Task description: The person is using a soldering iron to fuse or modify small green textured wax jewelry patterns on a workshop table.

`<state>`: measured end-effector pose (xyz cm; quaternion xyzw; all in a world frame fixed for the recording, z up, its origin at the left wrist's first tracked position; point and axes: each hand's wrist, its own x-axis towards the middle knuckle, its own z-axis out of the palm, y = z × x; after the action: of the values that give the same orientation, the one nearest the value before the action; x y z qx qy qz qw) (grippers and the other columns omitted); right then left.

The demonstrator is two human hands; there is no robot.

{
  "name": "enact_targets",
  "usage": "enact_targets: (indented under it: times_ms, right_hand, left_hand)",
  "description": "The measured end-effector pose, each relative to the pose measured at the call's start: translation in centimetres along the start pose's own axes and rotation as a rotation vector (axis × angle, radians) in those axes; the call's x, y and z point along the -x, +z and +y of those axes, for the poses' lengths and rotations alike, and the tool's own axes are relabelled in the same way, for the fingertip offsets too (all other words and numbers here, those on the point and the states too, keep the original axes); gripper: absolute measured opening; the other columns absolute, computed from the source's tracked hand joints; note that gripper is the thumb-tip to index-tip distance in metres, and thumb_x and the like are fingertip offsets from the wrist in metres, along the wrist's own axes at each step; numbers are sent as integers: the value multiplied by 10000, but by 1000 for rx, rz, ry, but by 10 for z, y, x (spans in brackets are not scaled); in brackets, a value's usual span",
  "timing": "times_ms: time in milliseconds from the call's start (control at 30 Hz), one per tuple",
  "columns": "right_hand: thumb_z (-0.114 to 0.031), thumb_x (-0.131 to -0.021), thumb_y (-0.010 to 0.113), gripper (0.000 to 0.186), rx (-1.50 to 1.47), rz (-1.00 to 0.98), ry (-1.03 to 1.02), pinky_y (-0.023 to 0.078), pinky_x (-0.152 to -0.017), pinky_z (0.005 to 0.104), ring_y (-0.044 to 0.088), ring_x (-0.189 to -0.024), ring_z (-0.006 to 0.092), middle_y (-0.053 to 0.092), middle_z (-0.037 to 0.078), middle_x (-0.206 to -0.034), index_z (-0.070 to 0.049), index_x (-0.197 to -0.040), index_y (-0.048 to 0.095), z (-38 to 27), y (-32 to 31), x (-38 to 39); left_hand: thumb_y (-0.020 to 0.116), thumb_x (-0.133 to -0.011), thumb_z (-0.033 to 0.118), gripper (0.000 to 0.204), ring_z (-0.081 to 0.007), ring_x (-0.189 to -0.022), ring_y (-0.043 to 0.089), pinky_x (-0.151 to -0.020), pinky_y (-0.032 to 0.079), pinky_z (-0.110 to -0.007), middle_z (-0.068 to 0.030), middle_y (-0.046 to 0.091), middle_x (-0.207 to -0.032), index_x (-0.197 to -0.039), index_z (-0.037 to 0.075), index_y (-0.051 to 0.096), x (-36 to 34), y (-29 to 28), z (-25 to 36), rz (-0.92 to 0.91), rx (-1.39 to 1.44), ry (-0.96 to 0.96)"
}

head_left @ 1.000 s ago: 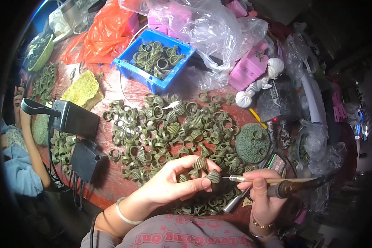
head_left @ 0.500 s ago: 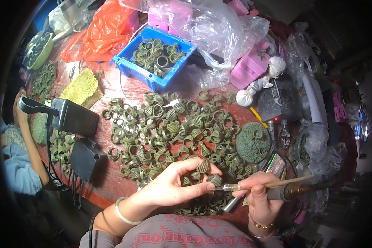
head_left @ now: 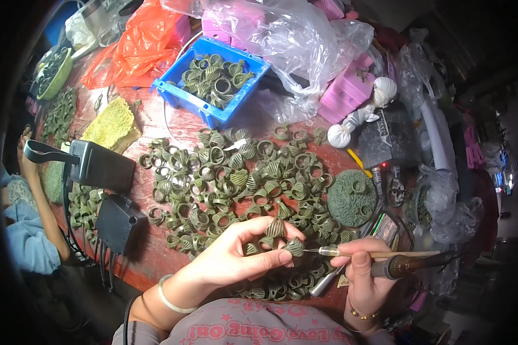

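Observation:
My left hand (head_left: 236, 259) holds a few green, ridged ring pieces (head_left: 275, 229), fingers curled around them. My right hand (head_left: 364, 270) grips a slim wooden tool (head_left: 397, 253) with a clear front section, its thin tip at one ring piece (head_left: 293, 248), along with a thicker dark handpiece (head_left: 403, 265). A dense heap of similar rings (head_left: 230, 190) lies just beyond my hands on the red table (head_left: 144, 264). Beside them is a round textured green pad (head_left: 351, 201) bearing rings.
Behind are a blue bin (head_left: 216, 118) of rings, yellow sponge (head_left: 106, 123), pink blocks (head_left: 342, 92), orange bag (head_left: 132, 52) and clear plastic. Left are black boxes (head_left: 118, 224), cords and another person's arm (head_left: 43, 213). A dark device (head_left: 385, 141) sits right.
My right hand and tools dipped slightly half a second ago and have risen again. The pieces in my left hand shifted slightly with them.

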<state>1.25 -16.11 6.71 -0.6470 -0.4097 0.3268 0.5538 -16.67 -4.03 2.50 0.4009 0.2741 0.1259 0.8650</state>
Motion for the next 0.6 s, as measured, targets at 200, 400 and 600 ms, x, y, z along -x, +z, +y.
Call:
enact_targets:
  times_ms: [200, 400, 600]
  right_hand:
    - [-139, -967, 536, 197, 37, -106, -33, 490, -633, 271, 654, -684, 180, 661, 134, -838, 41, -957, 615, 0, -2, -5]
    - [-178, -966, 541, 223, -156, -135, -29, 482, -646, 260, 634, -702, 170, 656, 135, -842, 32, -947, 615, -3, -5, -4]
    - [-127, -951, 557, 170, -46, -65, -13, 484, -661, 261, 625, -706, 160, 656, 135, -852, 34, -945, 609, 1, -3, -5]
  left_hand:
    - [668, -842, 49, 292, -17, -624, 513, -532, 381, -172, -17, 642, -880, -1126, 23, 607, -1, 0, -1, -5, -70, 46]
    - [674, -842, 48, 283, -46, -766, 554, -641, 435, -195, -14, 627, -944, -1118, 21, 617, -3, -3, -5, 9, -152, 74]
    - [672, -846, 45, 278, -59, -832, 574, -690, 452, -202, -15, 629, -953, -1116, 13, 616, -2, -3, -5, -15, -133, 87]
